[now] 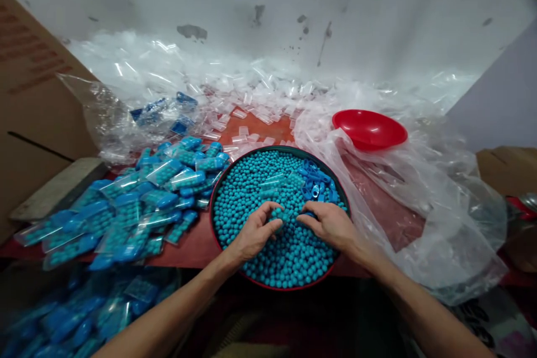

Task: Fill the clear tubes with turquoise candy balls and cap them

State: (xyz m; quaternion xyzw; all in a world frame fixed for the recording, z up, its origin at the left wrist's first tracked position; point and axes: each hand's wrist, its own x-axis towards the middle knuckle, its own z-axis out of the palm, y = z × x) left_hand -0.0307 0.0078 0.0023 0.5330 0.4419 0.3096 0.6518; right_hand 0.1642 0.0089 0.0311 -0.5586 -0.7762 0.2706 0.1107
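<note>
Beads: small, round, turquoise, matte-looking, heaped in red-rimmed basin.

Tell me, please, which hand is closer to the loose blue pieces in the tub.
The right hand; it sits just on the near side of the blue pieces, while the left hand is farther left, over the beads.

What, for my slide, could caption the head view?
Left hand and right hand over a tub of blue beads, filled packets piled beside it.

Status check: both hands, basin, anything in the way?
Left hand holding beads over basin. Right hand pinching blue cap. Loose plastic crowding basin's right side.
</note>
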